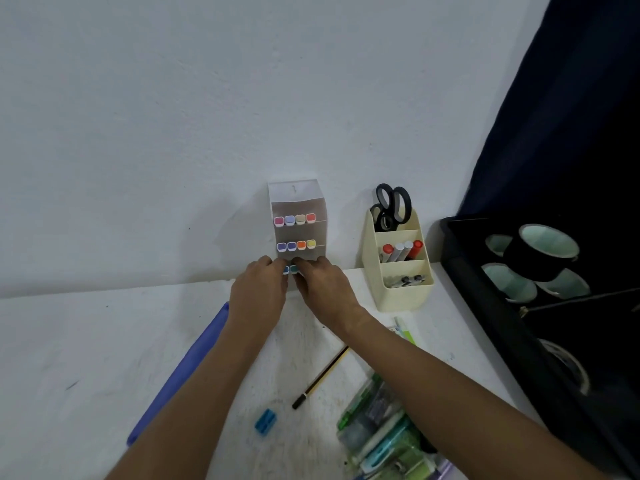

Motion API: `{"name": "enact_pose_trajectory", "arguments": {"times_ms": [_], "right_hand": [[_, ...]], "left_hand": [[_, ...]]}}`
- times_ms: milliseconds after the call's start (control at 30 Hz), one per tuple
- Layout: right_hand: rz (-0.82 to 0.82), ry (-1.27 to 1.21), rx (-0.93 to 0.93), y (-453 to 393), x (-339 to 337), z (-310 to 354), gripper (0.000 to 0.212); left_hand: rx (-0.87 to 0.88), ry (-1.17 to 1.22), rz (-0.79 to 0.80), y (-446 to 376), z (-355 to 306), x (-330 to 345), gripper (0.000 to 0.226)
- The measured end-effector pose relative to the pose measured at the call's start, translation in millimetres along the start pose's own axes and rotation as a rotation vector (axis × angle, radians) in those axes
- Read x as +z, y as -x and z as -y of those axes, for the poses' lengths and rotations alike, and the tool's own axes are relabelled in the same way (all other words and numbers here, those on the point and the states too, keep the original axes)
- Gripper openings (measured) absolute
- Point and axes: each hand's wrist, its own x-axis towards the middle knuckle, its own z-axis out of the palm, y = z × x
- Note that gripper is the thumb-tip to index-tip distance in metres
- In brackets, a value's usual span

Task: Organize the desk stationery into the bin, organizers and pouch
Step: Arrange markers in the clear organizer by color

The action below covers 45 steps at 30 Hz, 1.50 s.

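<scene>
Both hands, left hand [258,294] and right hand [323,289], pinch markers [290,269] at the marker organizer's [294,192] bottom row, long axes pointing toward the wall.

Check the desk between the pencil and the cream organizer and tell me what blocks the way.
The right forearm crosses over the desk between the pencil and the cream organizer. A pale green item also lies just below the organizer's base.

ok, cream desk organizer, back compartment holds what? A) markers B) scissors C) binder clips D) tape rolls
B: the black-handled scissors stand in the rear compartment of the cream organizer; the markers fill the middle one, and the tape rolls sit in the black bin.
</scene>
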Motion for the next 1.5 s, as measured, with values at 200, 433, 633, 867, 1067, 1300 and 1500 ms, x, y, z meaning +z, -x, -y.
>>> {"name": "enact_pose_trajectory", "arguments": {"times_ms": [200, 433, 633, 867, 1067, 1300, 1500], "right_hand": [[0.164, -0.062, -0.014, 11, -27, 4, 0.059], [0.275, -0.161, 0.164, 75, -113, -20, 0.030], [0.405, -0.023, 0.503, 134, -153, -64, 0.015], [0.583, 0.030, 0.693, 171, -163, -64, 0.021], [0.617, 0.109, 0.785, 206, -178, -53, 0.040], [0.554, 0.146, 0.911, 250, -172, -48, 0.025], [0.478, 0.183, 0.873, 253, -171, -45, 0.013]], "left_hand": [[0.038, -0.001, 0.108, 15, -5, -19, 0.053], [0.108, 0.130, 0.221, 57, -39, -29, 0.037], [0.278, 0.129, 0.416, 68, -85, 1, 0.031], [0.400, 0.129, 0.497, 69, -135, 21, 0.030], [0.639, 0.001, 0.632, 75, -154, 28, 0.036], [0.835, -0.243, 0.704, 76, -179, 33, 0.041], [0.831, -0.186, 0.692, 73, -180, 32, 0.030]]}}
